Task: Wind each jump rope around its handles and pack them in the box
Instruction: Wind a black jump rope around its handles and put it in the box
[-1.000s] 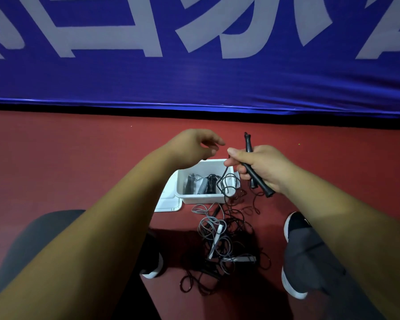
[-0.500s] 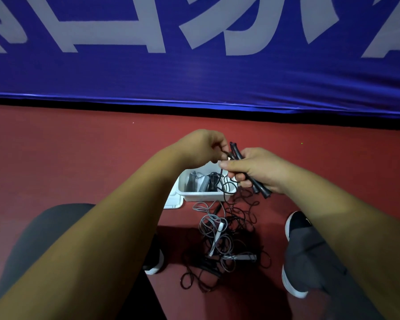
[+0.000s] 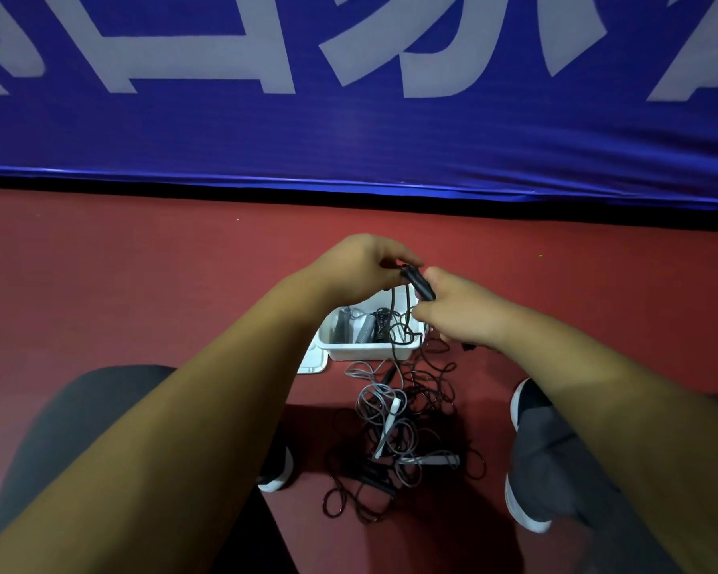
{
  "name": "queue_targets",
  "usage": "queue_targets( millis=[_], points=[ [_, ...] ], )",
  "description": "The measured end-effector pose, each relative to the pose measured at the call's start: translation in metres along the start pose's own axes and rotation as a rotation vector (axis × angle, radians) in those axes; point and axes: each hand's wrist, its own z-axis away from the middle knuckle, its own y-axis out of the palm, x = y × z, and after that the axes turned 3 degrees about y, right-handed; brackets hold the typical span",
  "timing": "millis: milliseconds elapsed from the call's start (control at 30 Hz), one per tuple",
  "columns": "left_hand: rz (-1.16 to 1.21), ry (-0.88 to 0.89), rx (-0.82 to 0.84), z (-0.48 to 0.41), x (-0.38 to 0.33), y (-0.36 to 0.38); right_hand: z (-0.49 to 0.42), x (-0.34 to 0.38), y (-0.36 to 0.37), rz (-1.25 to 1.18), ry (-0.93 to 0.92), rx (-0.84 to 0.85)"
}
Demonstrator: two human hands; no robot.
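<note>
Noted since one second ago: left hand [image 3: 361, 263] brought across onto the upper end of the black handles [image 3: 417, 281], formerly clear of them, and both handles lowered and drawn together as a pair. Found that hand's fingertips curled down, pinching the black cord [image 3: 392, 316] close against the handle tops. Cannot see the exact contact point under the fingers. Observed the long axis of the pair running diagonally, upper ends pointing up-left toward the left hand, lower ends down-right. Found right hand [image 3: 461, 312] wrapped tight round the middle of the pair, covering most of its length. Made out only a dark tip below that hand's lower edge.

Recorded white lid [image 3: 314, 363] on the red floor [image 3: 142, 283], largely hidden by the left forearm. Located white box [image 3: 365, 352] just right of it, directly beneath both hands, with cord loops hanging over its near rim. Cannot identify contents beyond dark and grey wound bundles. Logged tangled pile of ropes [image 3: 407, 432] nearer, between the shoes [image 3: 276, 480]. Cannot separate its strands in the dim light.
</note>
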Motion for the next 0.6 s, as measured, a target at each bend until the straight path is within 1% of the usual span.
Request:
queue_targets(
  millis=[100, 200, 300, 500, 600],
  points=[
    [-0.087, 0.002, -0.048, -0.0011, -0.0022, 0.0018, 0.0007, 0.0004, 0.0024, -0.009, 0.017, -0.006],
    [-0.144, -0.047, -0.112, -0.0036, -0.0039, 0.0051, -0.0009, 0.0, 0.0029, -0.007, 0.019, -0.053],
    [-0.122, -0.101, -0.195, -0.0034, -0.0042, 0.0037, -0.0012, -0.0008, 0.0027, 0.0, 0.004, -0.106],
    [-0.063, -0.15, -0.31, -0.0073, -0.0051, 0.0009, -0.0018, -0.0028, 0.002, 0.081, -0.103, -0.311],
    [0.079, -0.21, -0.341, -0.0077, -0.0104, -0.0035, -0.0014, -0.0003, -0.0013, 0.065, -0.136, -0.387]
  ],
)
